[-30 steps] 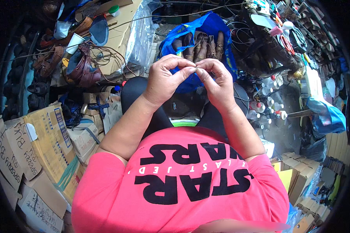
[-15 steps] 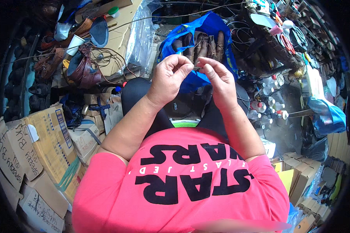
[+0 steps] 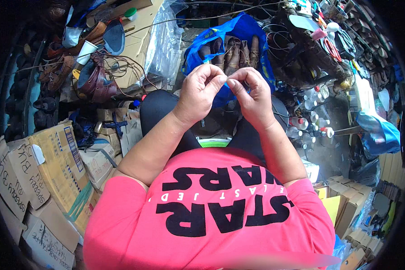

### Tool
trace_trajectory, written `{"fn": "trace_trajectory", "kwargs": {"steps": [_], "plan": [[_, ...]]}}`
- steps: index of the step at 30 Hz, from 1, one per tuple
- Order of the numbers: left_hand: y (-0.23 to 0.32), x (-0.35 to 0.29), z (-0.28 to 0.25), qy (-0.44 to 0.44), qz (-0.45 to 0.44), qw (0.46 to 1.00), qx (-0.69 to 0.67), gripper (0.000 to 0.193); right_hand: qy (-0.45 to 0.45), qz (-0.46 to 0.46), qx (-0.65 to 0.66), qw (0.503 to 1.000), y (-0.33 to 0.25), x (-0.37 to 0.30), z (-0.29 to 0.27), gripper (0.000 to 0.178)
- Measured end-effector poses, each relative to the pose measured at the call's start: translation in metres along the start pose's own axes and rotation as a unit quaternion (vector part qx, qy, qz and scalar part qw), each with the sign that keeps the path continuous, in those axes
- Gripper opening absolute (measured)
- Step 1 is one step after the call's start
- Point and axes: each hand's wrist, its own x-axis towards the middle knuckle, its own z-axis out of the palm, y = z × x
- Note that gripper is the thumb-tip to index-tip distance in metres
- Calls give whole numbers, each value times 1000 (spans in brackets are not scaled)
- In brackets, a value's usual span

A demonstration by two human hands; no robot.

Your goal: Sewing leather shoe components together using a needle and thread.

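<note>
My left hand [image 3: 200, 91] and my right hand [image 3: 252, 95] are raised over my lap, thumbs and forefingers pinched, the fingertips almost meeting. Whatever sits between the fingertips is too small to make out. Just beyond them stands an open blue bag [image 3: 267, 67] holding several brown, worn shoe lasts or shoe-shaped pieces [image 3: 233, 53]. To the left of my hands, a dark red leather shoe [image 3: 94, 83] with long loose laces rests by a cardboard sheet [image 3: 137, 45].
Several plastic bottles [image 3: 311, 104] stand to the right of my leg. Cardboard boxes [image 3: 54, 157] are piled at the left. A cluttered bench [image 3: 297, 45] with tools and cords is at the far right, and a light blue plastic bag [image 3: 378, 135] lies below it.
My hands have come down slightly and closer together. My right fingers have curled in more, so both pinches now nearly touch.
</note>
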Motion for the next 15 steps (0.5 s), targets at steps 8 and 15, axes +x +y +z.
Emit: {"fn": "trace_trajectory", "kwargs": {"steps": [8,15], "plan": [[-3,4,-5,-71,-176,918,-349,14,-48,181,370,910,7,-6,5,12],[10,1,-1,25,-37,990,-132,19,-35,196,340,919,13,-7,6,10]]}}
